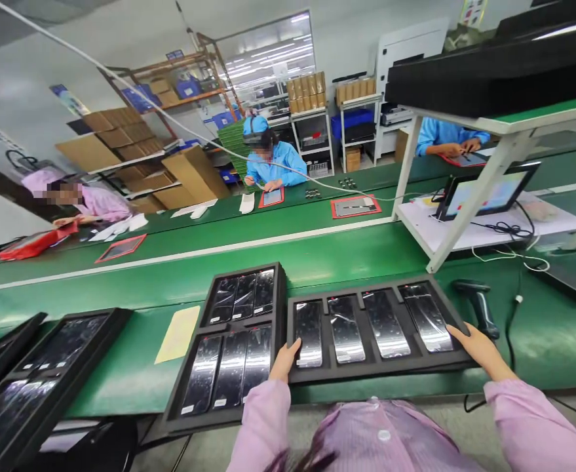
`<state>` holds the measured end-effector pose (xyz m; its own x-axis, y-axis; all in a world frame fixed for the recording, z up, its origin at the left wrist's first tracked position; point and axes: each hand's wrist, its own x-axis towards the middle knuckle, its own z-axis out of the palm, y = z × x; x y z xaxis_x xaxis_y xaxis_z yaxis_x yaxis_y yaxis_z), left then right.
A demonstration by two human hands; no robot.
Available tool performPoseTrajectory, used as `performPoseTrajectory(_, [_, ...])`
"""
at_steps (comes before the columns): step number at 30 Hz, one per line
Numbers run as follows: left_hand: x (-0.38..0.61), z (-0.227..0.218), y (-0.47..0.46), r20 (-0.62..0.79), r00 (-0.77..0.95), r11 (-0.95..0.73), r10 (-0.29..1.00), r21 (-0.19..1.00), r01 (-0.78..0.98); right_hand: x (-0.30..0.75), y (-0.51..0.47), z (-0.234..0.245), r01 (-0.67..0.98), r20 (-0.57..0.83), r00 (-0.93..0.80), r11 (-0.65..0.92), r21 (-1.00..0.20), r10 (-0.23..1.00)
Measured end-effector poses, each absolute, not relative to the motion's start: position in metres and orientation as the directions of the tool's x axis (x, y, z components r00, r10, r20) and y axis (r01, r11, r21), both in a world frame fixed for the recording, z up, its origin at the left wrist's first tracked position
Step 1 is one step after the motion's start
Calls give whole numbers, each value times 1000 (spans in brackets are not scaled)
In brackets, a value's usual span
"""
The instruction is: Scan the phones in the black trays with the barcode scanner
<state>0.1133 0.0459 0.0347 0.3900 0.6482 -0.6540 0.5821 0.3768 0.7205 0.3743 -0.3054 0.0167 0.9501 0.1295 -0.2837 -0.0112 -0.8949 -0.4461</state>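
Observation:
A black foam tray (381, 370) with several shiny dark phone screens in its slots lies on the green workbench in front of me. My left hand (284, 360) grips its near left corner, thumb on the rim beside the leftmost screen (309, 333). My right hand (479, 349) holds the tray's right end, fingers wrapped round the edge. To its left stands a second black tray (179, 393), deeper, with two rows of screens.
A barcode scanner (477, 303) and cables lie right of the tray. A yellow paper (178, 333) rests on the bench. More dark trays (46, 373) sit far left. A white stand (484, 190) with a tablet rises at right. Other people work across the conveyor.

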Motion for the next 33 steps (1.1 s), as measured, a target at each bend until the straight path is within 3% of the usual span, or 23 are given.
performPoseTrajectory(3, [109, 29, 42, -645, 373, 367, 668, 720, 588, 384, -307, 13, -61, -345, 933, -898, -435, 103])
performPoseTrajectory(15, [124, 60, 37, -490, 276, 235, 827, 747, 622, 420, -295, 18, -39, -277, 950, -824, -565, 144])
performPoseTrajectory(24, [137, 36, 41, -618, 282, 392, 733, 724, 568, 419, -279, 28, -172, -389, 916, -783, -597, 95])
performPoseTrajectory(28, [136, 41, 37, -584, 285, 362, 760, 745, 561, 414, -277, 36, -231, -416, 906, -728, -645, 81])
performPoseTrajectory(33, [153, 55, 57, -534, 264, 341, 804, 776, 531, 430, -265, 41, -227, -399, 905, -623, -748, 150])
